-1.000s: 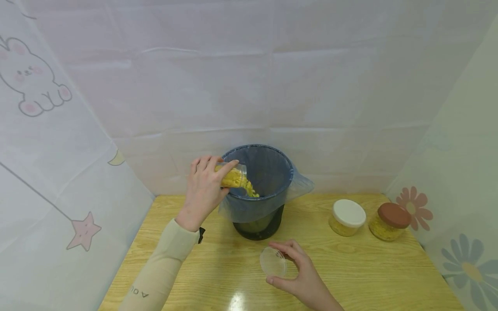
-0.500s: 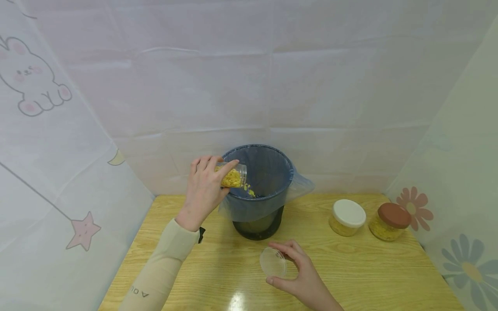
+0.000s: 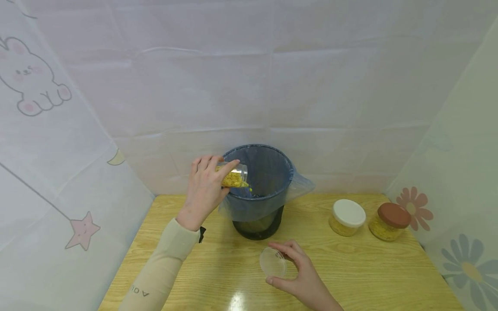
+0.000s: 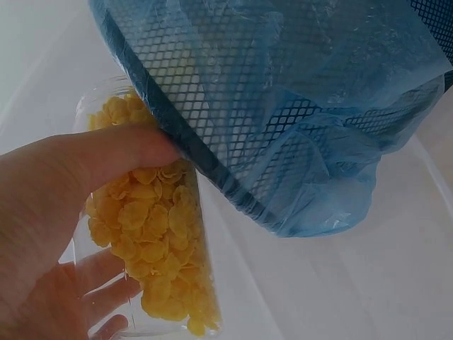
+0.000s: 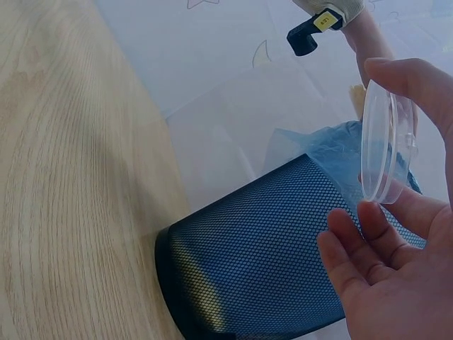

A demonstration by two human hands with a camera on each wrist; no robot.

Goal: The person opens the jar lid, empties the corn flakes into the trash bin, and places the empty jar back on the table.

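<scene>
From here I have the left hand point(image 3: 206, 185) gripping the tipped jar point(image 3: 235, 178), long axis crosswise, mouth pointing right over the bin point(image 5: 262, 248); the right hand point(image 3: 302, 276), farther off, pinches a clear lid point(image 3: 272, 262).

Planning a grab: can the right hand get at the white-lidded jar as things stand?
Probably yes: nothing stands between the right hand and the white-lidded jar. But that hand pinches a clear plastic lid, so that would likely need setting down first.
</scene>
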